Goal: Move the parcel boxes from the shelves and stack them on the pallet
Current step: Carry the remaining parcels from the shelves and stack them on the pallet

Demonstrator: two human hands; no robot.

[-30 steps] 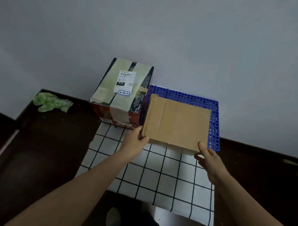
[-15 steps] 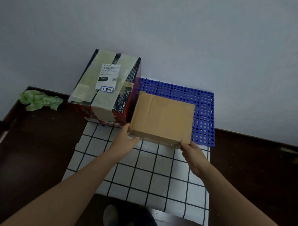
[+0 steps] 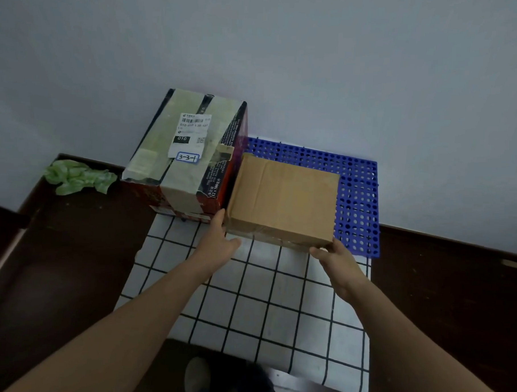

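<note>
Centre of frame: brown box (image 3: 283, 203) of plain matt cardboard, lightly creased, with shiny clear tape along its near edge. Left of it: printed box (image 3: 210, 176) of glossy dark cardboard, banded with pale tape, bearing a white paper label (image 3: 192, 133). Beneath: blue pallet (image 3: 358, 194) of perforated hard plastic. Lower centre: matt checked mat (image 3: 247, 299). Left: dark, faintly glossy floor (image 3: 55, 276) and crumpled green plastic film (image 3: 77, 176).

Dark brown floor (image 3: 55, 276) carries everything. White grid-pattern mat (image 3: 247, 299) at centre. Blue perforated pallet (image 3: 357, 200) at mat's 12 o'clock, against wall. Crumpled green bag (image 3: 77, 176) on floor at pallet's 9 o'clock. On pallet: taped box (image 3: 188, 157) at 9 o'clock end, brown box (image 3: 283, 200) just beside it at 3 o'clock.
</note>
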